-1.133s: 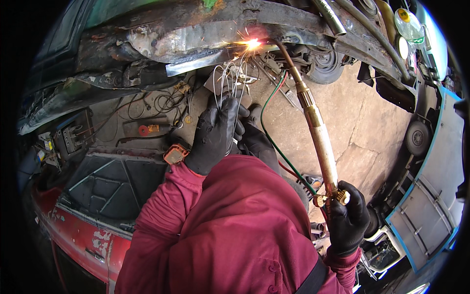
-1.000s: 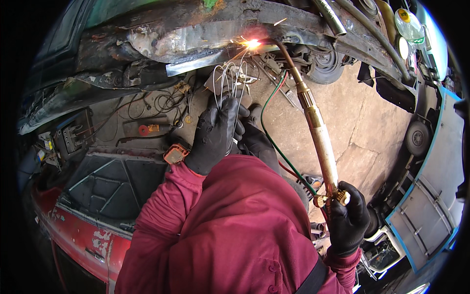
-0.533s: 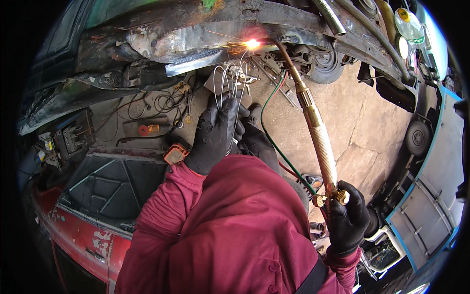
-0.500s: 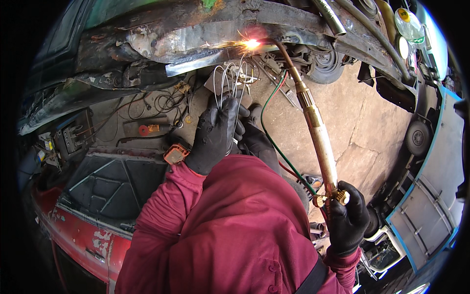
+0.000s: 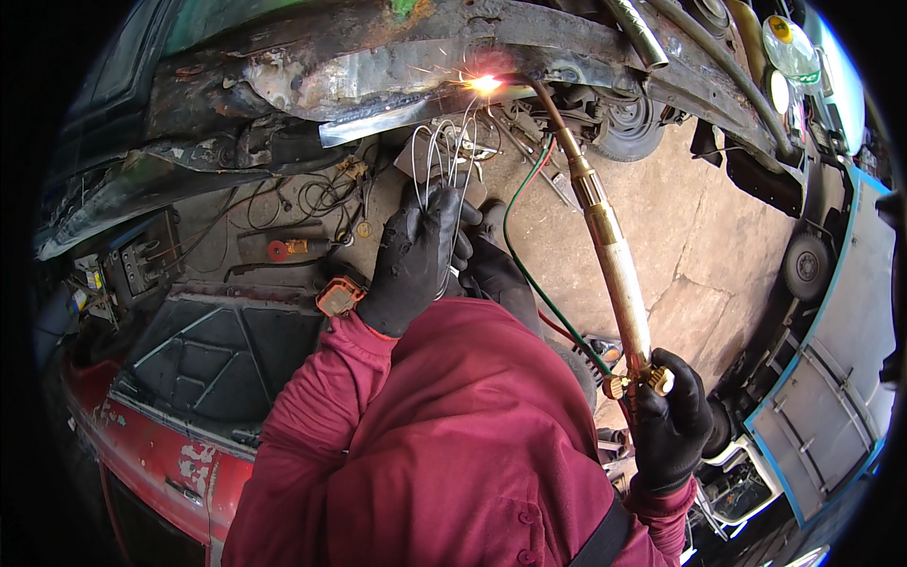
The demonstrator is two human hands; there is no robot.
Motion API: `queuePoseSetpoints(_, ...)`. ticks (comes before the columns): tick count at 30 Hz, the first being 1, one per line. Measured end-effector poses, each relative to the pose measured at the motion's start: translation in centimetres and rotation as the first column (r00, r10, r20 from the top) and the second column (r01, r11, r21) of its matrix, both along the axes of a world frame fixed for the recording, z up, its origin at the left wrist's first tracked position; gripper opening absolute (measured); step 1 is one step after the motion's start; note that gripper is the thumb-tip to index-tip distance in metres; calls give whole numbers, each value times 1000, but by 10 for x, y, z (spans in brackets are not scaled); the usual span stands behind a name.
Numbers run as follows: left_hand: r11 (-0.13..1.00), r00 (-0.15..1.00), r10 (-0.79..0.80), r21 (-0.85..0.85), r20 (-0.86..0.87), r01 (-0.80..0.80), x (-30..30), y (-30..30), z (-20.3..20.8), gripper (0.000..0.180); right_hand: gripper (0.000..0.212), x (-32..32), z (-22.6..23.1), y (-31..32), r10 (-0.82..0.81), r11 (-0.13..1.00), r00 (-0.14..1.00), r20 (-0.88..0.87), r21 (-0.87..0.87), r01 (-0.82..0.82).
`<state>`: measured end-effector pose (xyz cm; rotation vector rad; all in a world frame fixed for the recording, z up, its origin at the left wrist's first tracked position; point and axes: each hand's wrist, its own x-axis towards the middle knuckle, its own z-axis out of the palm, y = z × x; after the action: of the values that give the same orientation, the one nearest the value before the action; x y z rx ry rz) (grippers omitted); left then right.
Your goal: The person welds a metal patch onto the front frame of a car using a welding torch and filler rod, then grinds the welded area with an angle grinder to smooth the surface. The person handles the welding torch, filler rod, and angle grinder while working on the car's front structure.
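My right hand (image 5: 673,425), in a black glove, grips the valve end of a brass gas torch (image 5: 619,269). The torch's bent tip reaches a bright glowing spot (image 5: 487,83) on the rusty car underbody (image 5: 312,85), where sparks fly. A shiny metal strip (image 5: 378,124) lies along the underbody's lower edge, left of the glow. My gloved left hand (image 5: 416,250) is closed round a looped coil of thin wire (image 5: 459,156); one end rises to the glow. Green hose (image 5: 518,246) and red hose run down to the torch valves.
On the floor at left are an angle grinder (image 5: 300,248) with a red disc and tangled cables (image 5: 321,200). A red car (image 5: 170,454) stands lower left. Blue-edged panel (image 5: 831,350), wheel (image 5: 807,265) and white chair (image 5: 756,482) are at right; a plastic bottle (image 5: 794,52) sits upper right.
The spark spray at the glow is shorter and more scattered. Both hands, the torch and the wire stay almost in place.
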<state>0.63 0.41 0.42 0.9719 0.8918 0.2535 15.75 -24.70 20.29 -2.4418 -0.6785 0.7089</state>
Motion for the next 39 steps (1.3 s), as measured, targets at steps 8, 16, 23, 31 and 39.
queuePoseSetpoints(8,1000,1000,-7,-6,-9,7,0,0,-2,42,36,1,1,0,30,999,999,31,-28,-29)
queuePoseSetpoints(16,1000,1000,-20,15,-17,20,0,1,-4,47,36,2,2,2,85,996,994,63,-46,-82)
queuePoseSetpoints(23,993,997,-53,105,-53,58,1,0,-4,58,37,2,1,0,68,997,996,61,-52,-65)
queuePoseSetpoints(31,999,998,-23,48,-56,26,2,0,-3,62,39,3,3,4,110,993,991,81,-57,-105)
queuePoseSetpoints(39,999,999,-17,37,-43,19,3,0,-2,56,40,2,4,5,75,996,996,54,-59,-72)
